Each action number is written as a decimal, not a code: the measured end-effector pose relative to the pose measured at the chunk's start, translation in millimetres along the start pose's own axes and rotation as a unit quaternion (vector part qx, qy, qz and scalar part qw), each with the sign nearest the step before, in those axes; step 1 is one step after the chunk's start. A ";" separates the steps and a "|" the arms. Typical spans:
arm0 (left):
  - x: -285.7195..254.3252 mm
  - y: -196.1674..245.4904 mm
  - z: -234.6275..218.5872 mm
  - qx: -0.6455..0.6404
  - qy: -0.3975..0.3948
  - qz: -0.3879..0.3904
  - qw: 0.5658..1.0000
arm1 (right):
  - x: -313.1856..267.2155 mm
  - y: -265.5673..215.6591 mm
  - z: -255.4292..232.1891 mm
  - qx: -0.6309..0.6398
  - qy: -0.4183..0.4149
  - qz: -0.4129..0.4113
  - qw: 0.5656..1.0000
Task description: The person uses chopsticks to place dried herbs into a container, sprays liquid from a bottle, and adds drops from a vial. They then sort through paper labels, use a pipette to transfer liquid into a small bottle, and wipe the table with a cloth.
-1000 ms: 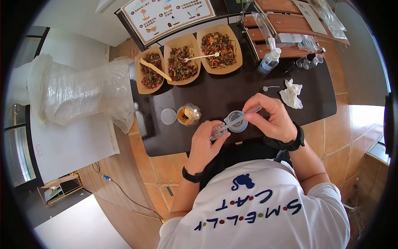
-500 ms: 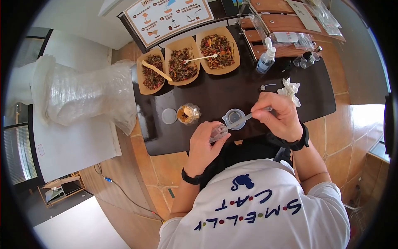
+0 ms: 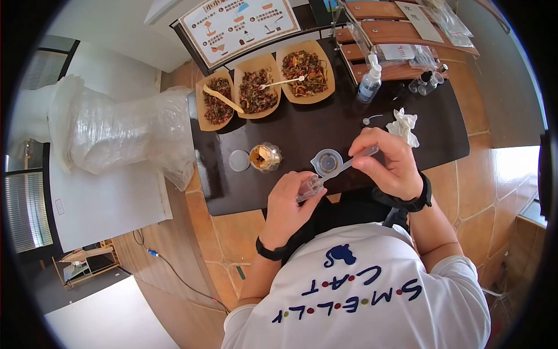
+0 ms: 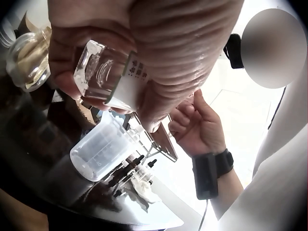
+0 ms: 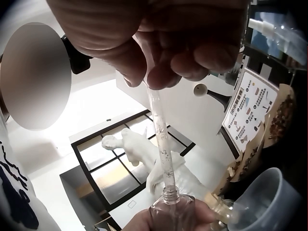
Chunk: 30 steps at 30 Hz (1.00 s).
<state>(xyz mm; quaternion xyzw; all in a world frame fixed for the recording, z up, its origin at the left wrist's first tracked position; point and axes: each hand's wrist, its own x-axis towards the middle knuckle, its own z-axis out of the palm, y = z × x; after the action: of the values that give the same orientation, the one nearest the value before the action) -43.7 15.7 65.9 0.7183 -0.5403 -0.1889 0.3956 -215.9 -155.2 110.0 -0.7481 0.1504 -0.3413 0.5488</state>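
The left hand (image 3: 289, 205) grips a small clear glass bottle (image 3: 310, 187) above the table's front edge; a label shows on the bottle (image 4: 126, 82) in the left wrist view. A clear plastic dropper (image 3: 349, 164) is pinched between thumb and fingers of the right hand (image 3: 390, 164). In the right wrist view the dropper (image 5: 163, 144) stands with its lower end in the neck of the bottle (image 5: 172, 210), and small bubbles or drops show inside it. Just beyond the hands sits a translucent measuring cup (image 3: 327, 162), with markings on the cup (image 4: 103, 147) in the left wrist view.
Left of the cup are an open jar (image 3: 265, 157) and a round white lid (image 3: 239, 160). Three paper trays of dried plants (image 3: 258, 92) line the back. A spray bottle (image 3: 369, 84), crumpled tissue (image 3: 403, 126), small bottles (image 3: 428, 85) and a wooden rack (image 3: 388, 32) are at the right.
The right hand has moved a little to the right and back toward the body, with the dropper. The left hand stays nearly in place, still holding the bottle. The camera view has shifted slightly.
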 end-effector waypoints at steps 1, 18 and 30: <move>-0.2 0.6 -0.4 0.001 -0.003 -0.007 1.000 | -1.1 2.5 -1.6 -0.008 -0.015 -0.004 1.000; 59.2 -7.3 -4.6 -0.061 0.045 0.044 0.996 | -25.7 8.4 -49.8 0.124 0.181 -0.034 0.975; 92.5 -32.8 14.5 -0.121 -0.019 -0.102 0.987 | -56.1 2.5 -65.6 0.128 0.216 -0.009 0.968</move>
<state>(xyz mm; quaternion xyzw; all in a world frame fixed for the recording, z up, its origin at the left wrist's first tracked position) -1.3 -71.8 46.0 0.7130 -0.4444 -0.3060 0.4479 -300.3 -169.5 99.1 -0.5814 0.2136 -0.5157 0.5919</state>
